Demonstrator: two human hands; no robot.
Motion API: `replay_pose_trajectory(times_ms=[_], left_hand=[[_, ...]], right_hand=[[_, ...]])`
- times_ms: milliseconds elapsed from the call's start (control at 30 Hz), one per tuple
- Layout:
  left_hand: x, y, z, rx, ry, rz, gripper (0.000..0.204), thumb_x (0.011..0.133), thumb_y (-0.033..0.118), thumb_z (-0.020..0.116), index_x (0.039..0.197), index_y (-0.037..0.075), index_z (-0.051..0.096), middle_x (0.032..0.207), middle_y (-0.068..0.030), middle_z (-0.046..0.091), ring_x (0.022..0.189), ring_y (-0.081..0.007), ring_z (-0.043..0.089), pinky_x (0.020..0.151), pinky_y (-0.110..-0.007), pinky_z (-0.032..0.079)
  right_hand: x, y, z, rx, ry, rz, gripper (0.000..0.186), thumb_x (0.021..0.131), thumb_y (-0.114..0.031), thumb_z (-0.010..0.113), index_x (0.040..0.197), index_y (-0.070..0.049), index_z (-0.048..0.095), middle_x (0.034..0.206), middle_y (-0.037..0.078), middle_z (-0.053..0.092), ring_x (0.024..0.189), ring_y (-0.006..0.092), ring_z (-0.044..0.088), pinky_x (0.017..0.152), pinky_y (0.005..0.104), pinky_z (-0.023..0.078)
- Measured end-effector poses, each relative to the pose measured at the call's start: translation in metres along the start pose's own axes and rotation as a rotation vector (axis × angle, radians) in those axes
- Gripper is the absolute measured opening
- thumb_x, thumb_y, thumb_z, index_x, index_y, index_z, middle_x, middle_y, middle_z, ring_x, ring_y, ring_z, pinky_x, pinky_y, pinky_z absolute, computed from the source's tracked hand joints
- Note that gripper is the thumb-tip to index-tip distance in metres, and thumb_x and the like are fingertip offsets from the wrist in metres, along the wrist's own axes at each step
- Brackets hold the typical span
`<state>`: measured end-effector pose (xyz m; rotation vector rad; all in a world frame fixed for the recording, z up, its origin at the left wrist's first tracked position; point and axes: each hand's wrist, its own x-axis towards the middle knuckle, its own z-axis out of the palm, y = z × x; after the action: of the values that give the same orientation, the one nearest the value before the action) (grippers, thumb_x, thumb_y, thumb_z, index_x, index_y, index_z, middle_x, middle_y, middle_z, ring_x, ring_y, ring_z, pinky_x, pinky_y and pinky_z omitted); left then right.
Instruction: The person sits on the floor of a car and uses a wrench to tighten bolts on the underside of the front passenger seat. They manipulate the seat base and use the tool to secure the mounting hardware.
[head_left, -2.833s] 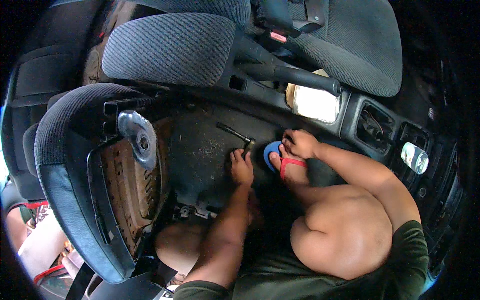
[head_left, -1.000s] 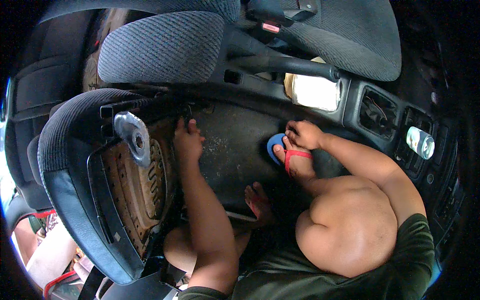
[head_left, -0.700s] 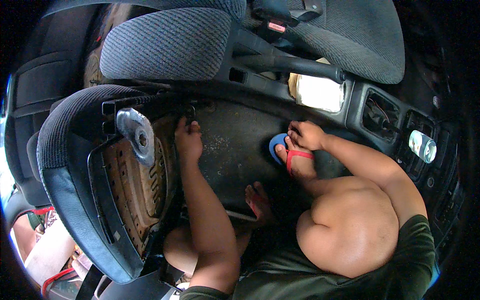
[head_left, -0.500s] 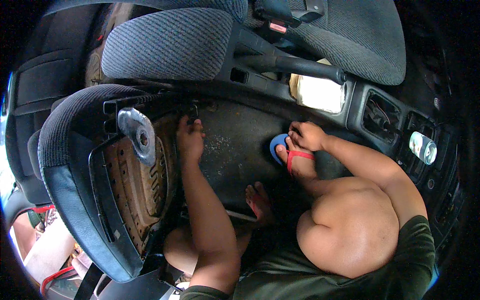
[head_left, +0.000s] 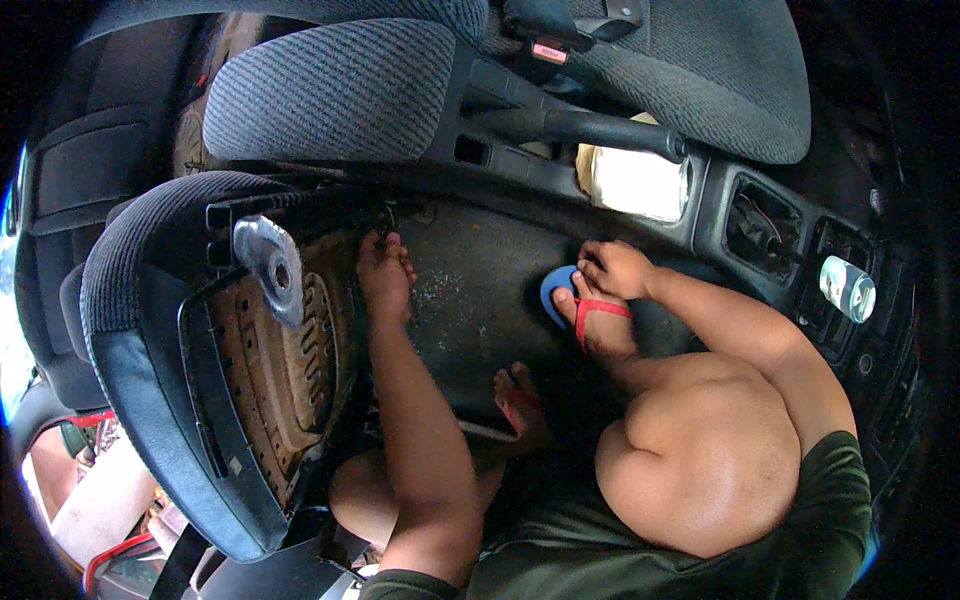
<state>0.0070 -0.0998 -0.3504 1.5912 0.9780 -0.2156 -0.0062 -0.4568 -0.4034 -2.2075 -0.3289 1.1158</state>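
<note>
My left hand (head_left: 385,275) reaches forward to the base of the tipped-up car seat (head_left: 200,330), its fingers against a dark metal bracket (head_left: 383,215) by the rusty underside of the seat. Whether the fingers grip anything there is hidden. My right hand (head_left: 615,268) rests with bent fingers on the toes of my foot, which wears a blue sandal (head_left: 553,292) with a red strap. My other foot (head_left: 515,400) sits on the dark floor carpet (head_left: 470,290) between my arms.
A second grey fabric seat (head_left: 340,90) lies beyond the carpet. The handbrake lever (head_left: 590,130) and centre console (head_left: 760,220) run along the right. A shiny can (head_left: 847,288) stands in a holder at the far right. A red seat-belt buckle (head_left: 548,50) is at the top.
My left hand has moved from the middle of the carpet leftward to the seat's base. The slim dark tool that lay on the carpet no longer shows. My right hand stays on the foot.
</note>
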Motion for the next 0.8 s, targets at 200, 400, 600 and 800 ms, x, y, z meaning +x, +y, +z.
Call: replay_pose_trajectory(times_ms=[200,400,600,800], left_hand=[[0.0037,-0.0021,-0.0041,-0.001,-0.024,0.009,0.053,0.096,0.026,0.06,0.141,0.008,0.038,0.077,-0.0015,0.055,0.059,-0.0104,0.048,0.05,-0.027,0.041],[0.0055,-0.0022,-0.0027,0.0,-0.001,0.022,0.055,0.096,0.025,0.061,0.142,0.006,0.038,0.076,-0.0022,0.055,0.055,-0.0088,0.044,0.046,-0.024,0.036],[0.0027,-0.0011,-0.003,-0.057,-0.017,-0.004,0.051,0.096,0.023,0.058,0.14,0.009,0.038,0.075,-0.0025,0.053,0.055,-0.0113,0.047,0.046,-0.027,0.038],[0.0016,0.0001,-0.0007,-0.092,-0.037,-0.024,0.048,0.096,0.024,0.058,0.137,0.009,0.04,0.075,-0.0023,0.053,0.054,-0.0116,0.046,0.047,-0.027,0.038]], right_hand=[[-0.0012,-0.0017,-0.001,-0.006,0.002,-0.012,0.028,0.092,-0.027,0.053,0.103,-0.003,0.062,0.092,0.023,0.066,0.09,0.0412,0.063,0.081,0.0479,0.049],[-0.0022,-0.0087,-0.0052,-0.008,-0.013,0.014,0.028,0.092,-0.028,0.053,0.103,-0.003,0.061,0.091,0.023,0.066,0.089,0.0417,0.063,0.08,0.0486,0.049],[-0.0013,-0.0032,-0.0015,-0.005,0.019,-0.023,0.029,0.093,-0.029,0.053,0.102,-0.003,0.063,0.087,0.026,0.065,0.085,0.044,0.063,0.079,0.0516,0.048],[0.0005,-0.0006,-0.0002,0.006,0.012,-0.049,0.029,0.092,-0.029,0.053,0.103,-0.003,0.062,0.089,0.026,0.065,0.087,0.0444,0.063,0.08,0.0517,0.048]])
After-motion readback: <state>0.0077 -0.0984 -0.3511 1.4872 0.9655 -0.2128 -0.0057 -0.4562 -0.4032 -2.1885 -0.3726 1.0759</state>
